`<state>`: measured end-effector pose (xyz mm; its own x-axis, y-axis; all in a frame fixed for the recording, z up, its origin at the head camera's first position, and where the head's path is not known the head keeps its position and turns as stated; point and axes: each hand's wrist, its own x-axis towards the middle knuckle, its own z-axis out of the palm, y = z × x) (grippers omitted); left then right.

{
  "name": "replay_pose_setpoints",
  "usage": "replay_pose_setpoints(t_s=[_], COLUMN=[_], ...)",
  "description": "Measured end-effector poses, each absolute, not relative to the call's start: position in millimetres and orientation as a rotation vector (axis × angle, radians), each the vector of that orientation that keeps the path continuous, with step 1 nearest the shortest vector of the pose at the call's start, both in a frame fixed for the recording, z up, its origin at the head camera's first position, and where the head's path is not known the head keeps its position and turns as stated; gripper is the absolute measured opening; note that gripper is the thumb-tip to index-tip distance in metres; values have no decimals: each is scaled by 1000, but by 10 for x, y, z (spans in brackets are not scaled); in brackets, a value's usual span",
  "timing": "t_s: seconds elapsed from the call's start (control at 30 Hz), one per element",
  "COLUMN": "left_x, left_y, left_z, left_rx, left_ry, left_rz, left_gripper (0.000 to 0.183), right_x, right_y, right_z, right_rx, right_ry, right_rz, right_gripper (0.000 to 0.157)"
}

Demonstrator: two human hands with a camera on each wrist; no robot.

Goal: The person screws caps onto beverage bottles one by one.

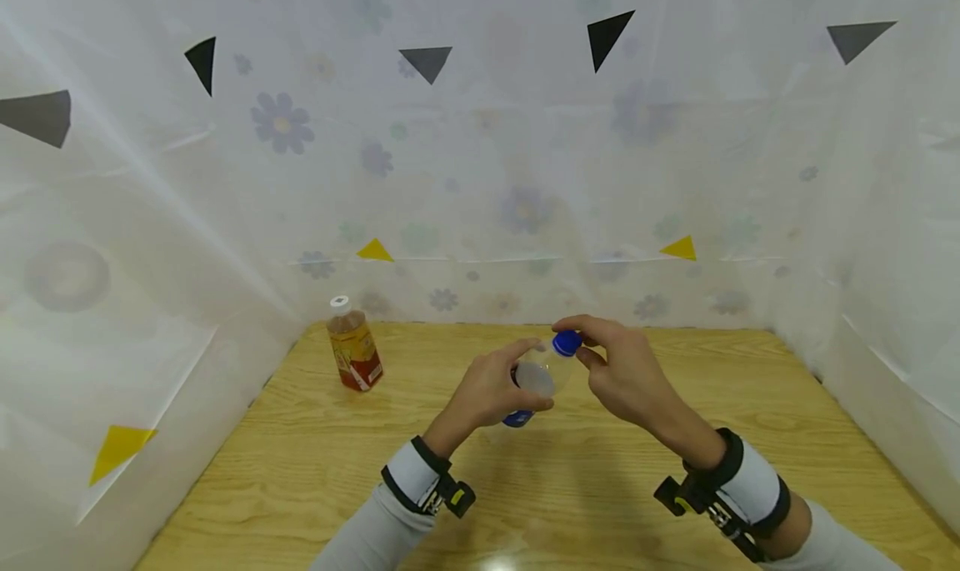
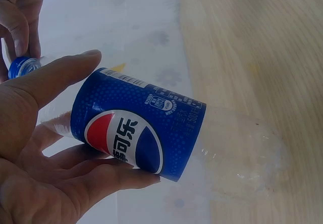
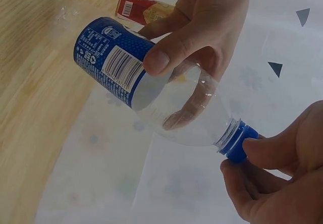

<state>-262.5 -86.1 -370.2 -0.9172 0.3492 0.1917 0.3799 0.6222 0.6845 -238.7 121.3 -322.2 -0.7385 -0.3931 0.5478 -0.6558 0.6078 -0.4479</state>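
Note:
A clear plastic Pepsi bottle point(image 2: 139, 123) with a blue label is held tilted above the table, its neck toward the right hand. My left hand point(image 1: 491, 386) grips the bottle around its body, thumb on one side and fingers on the other. The blue cap point(image 3: 238, 142) sits at the bottle's mouth. My right hand point(image 1: 626, 371) pinches this cap between thumb and fingers. No liquid shows inside the bottle. The bottle's base is blocked from the head view.
A drink bottle point(image 1: 354, 346) with amber contents and a white cap stands upright at the back left of the wooden table point(image 1: 300, 488). Pale flowered sheeting point(image 1: 480, 162) walls in the back and both sides, with black, grey and yellow triangles on it.

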Motion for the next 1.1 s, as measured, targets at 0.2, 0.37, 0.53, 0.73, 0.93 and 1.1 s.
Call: replay_pose_setpoints(t_s=[0.2, 0.37, 0.53, 0.73, 0.93, 1.1], left_x=[-2621, -2618, -2616, -2626, -2627, -2629], left_y=[-853, -847, -847, -850, -857, -859], left_z=[-3685, -3685, -3684, -3693, -3696, -3691], left_rx=[-629, -635, -631, -621, -626, -634], left_ry=[-2803, -2801, -2805, -2807, -2808, -2808], left_rz=[-1181, -1192, -1189, -1186, -1182, -1176], left_gripper=[75, 74, 74, 74, 74, 74], right_x=[-2393, -2397, -2408, -2430, -2469, -2481], right_y=[1221, 1230, 1232, 1214, 1194, 1190], right_z=[-3237, -3241, -3249, -3262, -3297, -3327], right_rx=[828, 829, 820, 772, 719, 698], right_ry=[-2418, -2408, -2409, -2431, -2411, -2391], right_rz=[909, 913, 911, 915, 900, 910], right_gripper=[40, 39, 36, 27, 19, 20])
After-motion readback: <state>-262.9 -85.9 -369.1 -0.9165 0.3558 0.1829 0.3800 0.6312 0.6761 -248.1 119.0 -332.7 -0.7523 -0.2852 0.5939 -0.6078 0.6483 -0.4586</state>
